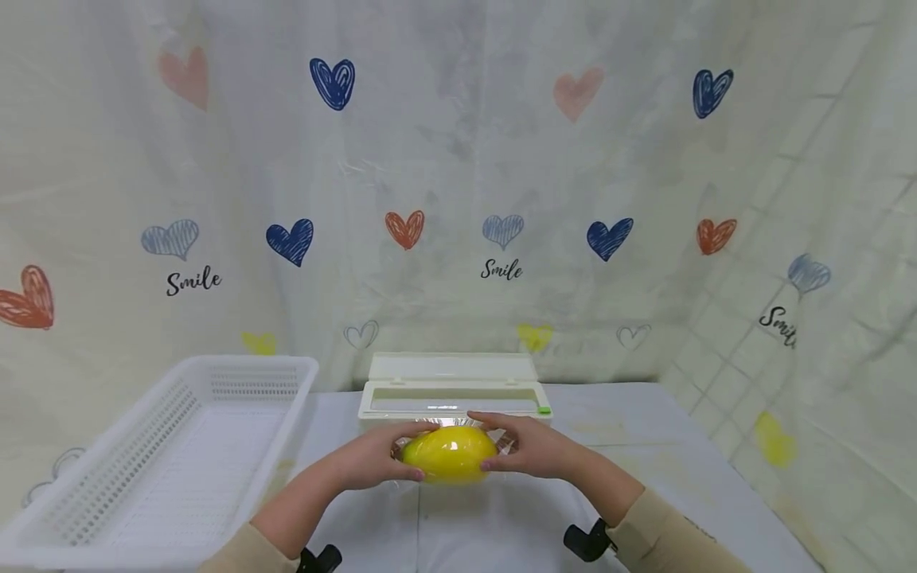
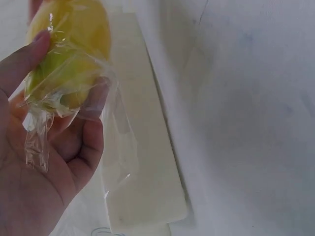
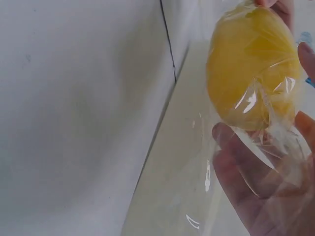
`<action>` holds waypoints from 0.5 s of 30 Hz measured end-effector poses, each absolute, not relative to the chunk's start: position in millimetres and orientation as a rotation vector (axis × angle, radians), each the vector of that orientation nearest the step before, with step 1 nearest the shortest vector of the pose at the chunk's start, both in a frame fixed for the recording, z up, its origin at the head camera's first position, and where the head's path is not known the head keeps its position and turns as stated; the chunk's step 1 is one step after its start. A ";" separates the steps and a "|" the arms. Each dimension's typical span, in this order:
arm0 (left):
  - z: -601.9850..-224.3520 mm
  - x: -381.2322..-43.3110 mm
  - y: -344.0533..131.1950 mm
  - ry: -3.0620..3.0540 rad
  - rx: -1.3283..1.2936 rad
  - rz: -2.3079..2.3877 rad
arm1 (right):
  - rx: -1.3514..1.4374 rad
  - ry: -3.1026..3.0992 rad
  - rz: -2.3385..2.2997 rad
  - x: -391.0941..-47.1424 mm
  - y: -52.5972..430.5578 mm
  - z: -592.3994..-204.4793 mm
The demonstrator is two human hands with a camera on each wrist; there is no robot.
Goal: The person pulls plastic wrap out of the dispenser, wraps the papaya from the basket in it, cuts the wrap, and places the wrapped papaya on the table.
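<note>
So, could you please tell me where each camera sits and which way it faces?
Head: worn on the head, facing forward and down at the yellow oval fruit in clear film, the off-white rectangular box and the white plastic basket; left hand, right hand and beige sleeves show.
Left wrist: worn there, facing the fruit and box; the left hand and part of the right show.
Right wrist: worn there, also facing them; the right hand and part of the left show.
Both wrist views share the fruit and box.

I saw L hand (image 1: 376,459) & R hand (image 1: 533,447) hold a shiny yellow fruit (image 1: 450,456) btwn them, nr side of a white box (image 1: 453,403), lid (image 1: 453,366) up; white basket (image 1: 251,361) stood left.
</note>
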State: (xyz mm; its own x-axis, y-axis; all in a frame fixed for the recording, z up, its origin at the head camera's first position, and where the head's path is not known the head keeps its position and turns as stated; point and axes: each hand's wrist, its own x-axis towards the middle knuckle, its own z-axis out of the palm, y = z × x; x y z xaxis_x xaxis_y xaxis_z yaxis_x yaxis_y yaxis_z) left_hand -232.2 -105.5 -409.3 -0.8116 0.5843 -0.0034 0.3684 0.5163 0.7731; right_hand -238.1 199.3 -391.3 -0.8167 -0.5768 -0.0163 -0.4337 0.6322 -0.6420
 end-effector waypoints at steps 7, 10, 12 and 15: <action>-409.0 -243.5 -109.8 2.460 0.794 1.170 | -0.896 2.837 -0.869 -230.8 202.5 -383.1; -410.2 -249.9 -111.5 2.431 0.790 1.179 | -1.029 2.931 -0.673 -227.4 198.0 -388.9; -410.2 -253.0 -111.5 2.409 0.779 1.183 | -1.113 2.975 -0.551 -225.9 195.0 -394.5; -407.0 -254.7 -109.6 2.376 0.765 1.191 | -1.177 3.007 -0.481 -227.8 193.1 -402.6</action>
